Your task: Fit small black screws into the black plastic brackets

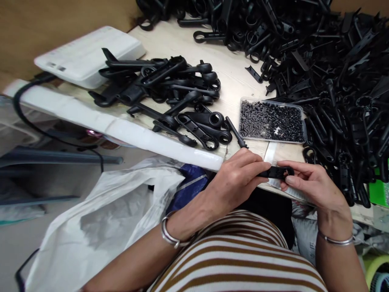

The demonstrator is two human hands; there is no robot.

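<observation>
The black plastic part (275, 172) lies between the hands at the near edge of the desk (232, 81), its long axis running left to right, ring end towards the right hand (319, 188). That hand pinches the ring between thumb and curled fingers; the left hand (234, 180) grips the other end, its fingers closed over it. The clear box (272, 140) sits just beyond.

On pale counter (232, 69), edged white at near left: white box (88, 52) at left, beside small black pile (164, 81); black rod (236, 132) between pile and clear tray (273, 140); big black heap (328, 69) across back and right.
</observation>
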